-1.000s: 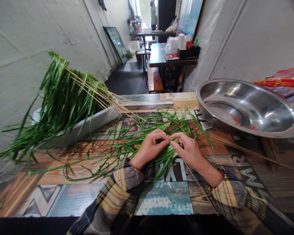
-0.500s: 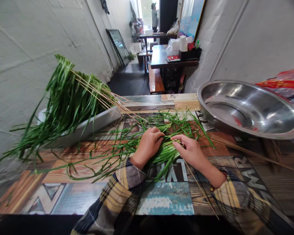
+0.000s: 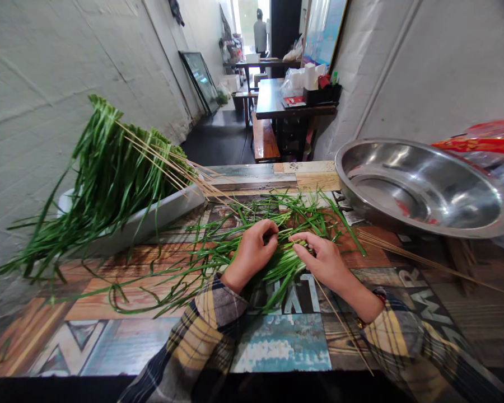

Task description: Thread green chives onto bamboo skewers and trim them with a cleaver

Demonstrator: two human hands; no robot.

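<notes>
Loose garlic chives (image 3: pixel 212 254) lie in a spread pile in the middle of the table. Over the pile my left hand (image 3: pixel 254 249) is closed, thumb and fingers curled together; whatever they pinch is too small to make out. To its right my right hand (image 3: pixel 325 260) grips a thin bamboo skewer (image 3: pixel 342 322) between thumb and fingers. The skewer's long end slants down toward the table's front edge, and its tip is near the chive stems (image 3: pixel 288 260) between both hands.
At left, a white tray (image 3: pixel 185 204) bears many skewered chives (image 3: pixel 121 162), skewer ends jutting right. A metal basin (image 3: pixel 441 224) stands tilted at right. Spare skewers (image 3: pixel 411 254) lie below it. Farther back are another table (image 3: pixel 273 95), a bench (image 3: pixel 264 137) and a person (image 3: pixel 260 33).
My left hand has lifted slightly off the stems and its fingers have curled tighter. The right hand keeps the skewer in nearly the same place. The whole view has shifted a little.
</notes>
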